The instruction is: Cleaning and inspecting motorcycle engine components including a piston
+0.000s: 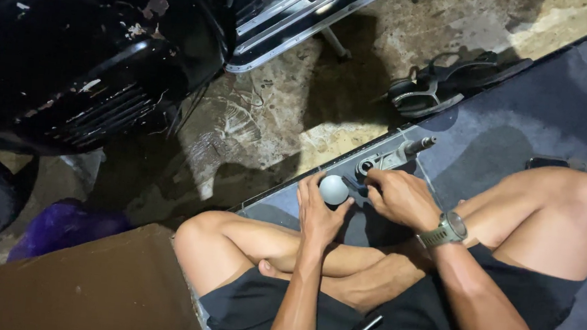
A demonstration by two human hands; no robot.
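Dark grey tiled floor (557, 102) w/ raised edge meets stained bare concrete ground (354, 100); on tiles: grey metal tubular part (392, 155) near edge, flat dark phone-like slab (562, 164); black strappy sandals (446, 83) straddle edge.

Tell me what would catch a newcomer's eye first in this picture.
At centre, the left hand holds a small grey ball, beside the right hand, which rests on a grey metal part on the dark tiled floor. A glossy black scooter body fills the upper left, with sandals upper right.
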